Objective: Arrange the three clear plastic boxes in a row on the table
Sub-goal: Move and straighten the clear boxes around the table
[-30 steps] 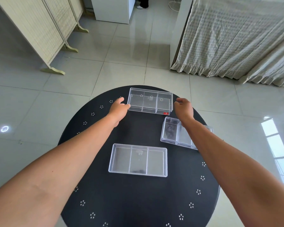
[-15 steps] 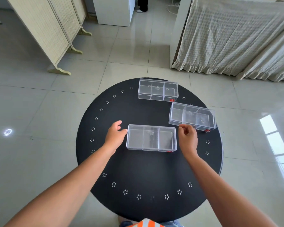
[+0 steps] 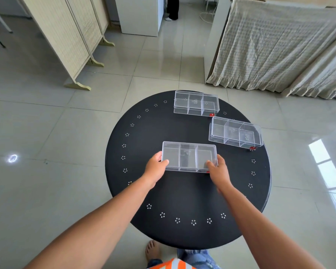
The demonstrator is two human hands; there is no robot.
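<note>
**Clear plastic near box gripped at both ends, not yet in line**

Left hand (image 3: 155, 167) pinches the left end of the near box (image 3: 189, 159), thumb on top, fingers hidden beneath. Right hand (image 3: 217, 170) clamps the right end likewise. Box sits mid-desk (image 3: 182, 195), long side toward the person.

Far box (image 3: 196, 103) lies at the back edge; right box (image 3: 235, 132) lies near it, skewed and offset right.

Judgement: keep grip even, hold the box level, place it square with the far box. The right box then wants straightening.

Three clear boxes (image 3: 189, 156) (image 3: 196, 103) (image 3: 235, 132), one round table (image 3: 182, 200), two hands (image 3: 155, 168) (image 3: 218, 171).
</note>
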